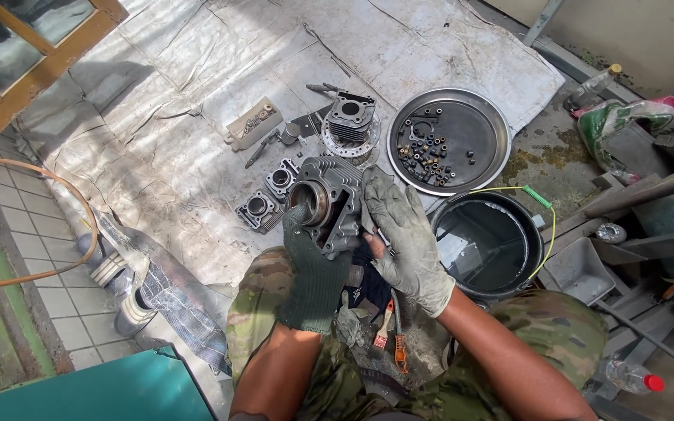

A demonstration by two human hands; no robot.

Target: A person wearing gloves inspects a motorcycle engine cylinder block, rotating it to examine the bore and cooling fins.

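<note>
Camouflage-trousered knees [555,327] frame the view from below, and above them a grey finned cast-metal engine cylinder [329,204] is held over the lap. It is judged heavy, rigid and possibly greasy, best gripped by its solid body rather than the thin fins. The left hand [312,273], in a dark green knit glove, is wrapped around its lower side, fingers clamped. The right hand [409,238], in a soiled pale glove, is laid flat against its right flank, fingers spread. Beyond, similar cylinders [271,195] lie on a crumpled tarpaulin [165,140], beside a round metal tray [493,125] and a black bucket [536,234].
</note>
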